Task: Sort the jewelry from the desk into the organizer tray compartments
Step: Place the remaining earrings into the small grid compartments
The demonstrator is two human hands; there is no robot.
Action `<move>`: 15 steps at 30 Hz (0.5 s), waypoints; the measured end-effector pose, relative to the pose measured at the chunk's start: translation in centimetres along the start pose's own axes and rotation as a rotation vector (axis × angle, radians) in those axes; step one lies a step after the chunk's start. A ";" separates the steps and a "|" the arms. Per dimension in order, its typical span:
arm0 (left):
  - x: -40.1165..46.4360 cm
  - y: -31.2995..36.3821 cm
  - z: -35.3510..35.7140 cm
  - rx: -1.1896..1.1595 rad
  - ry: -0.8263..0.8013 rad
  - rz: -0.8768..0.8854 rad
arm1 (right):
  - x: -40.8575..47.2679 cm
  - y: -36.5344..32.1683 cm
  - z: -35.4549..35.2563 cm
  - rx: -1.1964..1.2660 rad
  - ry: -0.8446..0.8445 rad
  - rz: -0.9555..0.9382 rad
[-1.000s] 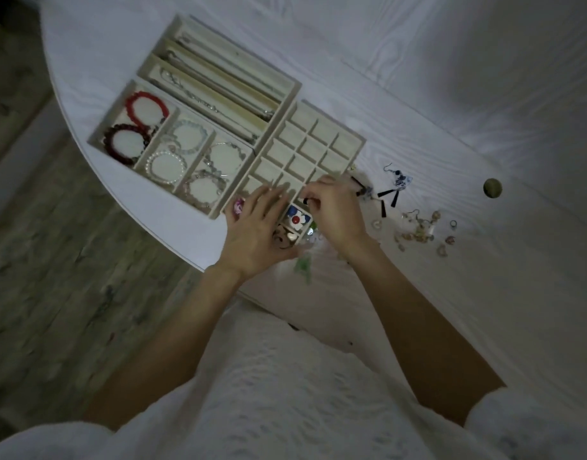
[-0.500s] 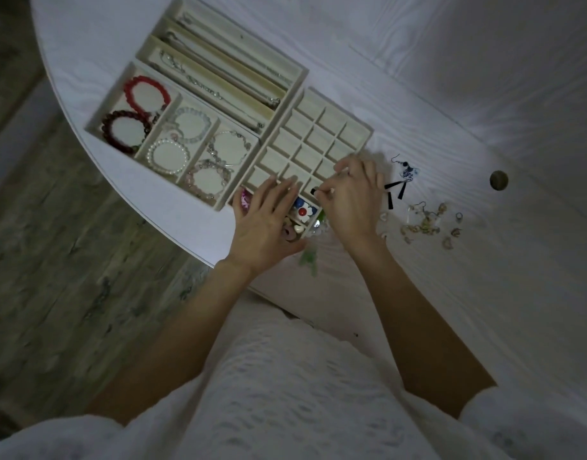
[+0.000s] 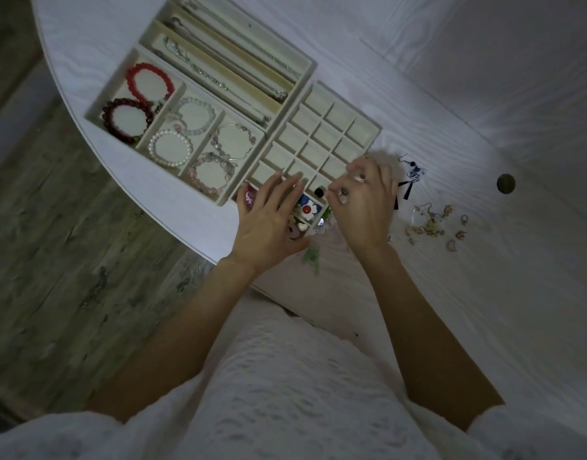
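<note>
Item: cream grid tray of small square compartments [image 3: 322, 141], lying on the pale wood-grain surface [image 3: 484, 293] beside a cream bracelet tray [image 3: 96, 104] and a cream long-slot necklace tray [image 3: 305, 66]. Most grid cells are showing bare lining; the near cells are holding a blue, white and red flower-shaped earring [image 3: 308, 207] and pale small pieces.

Left hand [image 3: 268, 220]: lying palm down over the near corner of the grid tray, fingers straight and spread, tips pointing toward the far cells, forearm reaching in from the lower left. Its grip is slack and taking hold of nothing.

Right hand [image 3: 363, 207]: hovering at the grid tray's near right edge, back of hand up, fingers curling inward, thumb and forefinger tips meeting in a pinch beside a small black round piece [image 3: 319, 192]. What the grip is pinching is too small to tell.

Loose stock: a scatter of small gold-toned earrings [image 3: 431, 224] lying on the surface to the right of the hand; a blue-and-white dangling earring [image 3: 415, 171] and black bar-shaped drops [image 3: 405, 190] lying just beyond the knuckles.
</note>
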State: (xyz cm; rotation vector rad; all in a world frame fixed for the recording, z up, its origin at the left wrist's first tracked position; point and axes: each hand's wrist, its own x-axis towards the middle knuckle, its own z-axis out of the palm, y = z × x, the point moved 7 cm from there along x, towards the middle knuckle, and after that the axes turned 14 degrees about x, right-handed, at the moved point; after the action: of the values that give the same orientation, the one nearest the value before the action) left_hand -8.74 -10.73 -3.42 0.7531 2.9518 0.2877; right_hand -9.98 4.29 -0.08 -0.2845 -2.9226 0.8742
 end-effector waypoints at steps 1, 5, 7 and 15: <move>0.0 0.0 0.0 -0.001 0.005 0.002 | 0.0 -0.1 0.3 -0.012 -0.017 0.006; -0.1 0.1 -0.2 0.000 0.024 0.004 | 0.3 -0.3 1.5 -0.064 -0.038 0.041; 0.0 0.1 -0.2 0.001 0.023 0.000 | 0.5 -0.4 1.8 -0.081 -0.021 0.051; -0.1 0.1 -0.2 0.001 0.024 0.000 | 0.7 -1.1 2.3 0.001 0.065 -0.048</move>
State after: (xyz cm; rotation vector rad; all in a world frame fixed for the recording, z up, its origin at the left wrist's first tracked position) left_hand -8.66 -10.69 -3.23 0.7555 2.9746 0.2968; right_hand -11.13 2.32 -1.39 -0.2369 -2.8571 0.8430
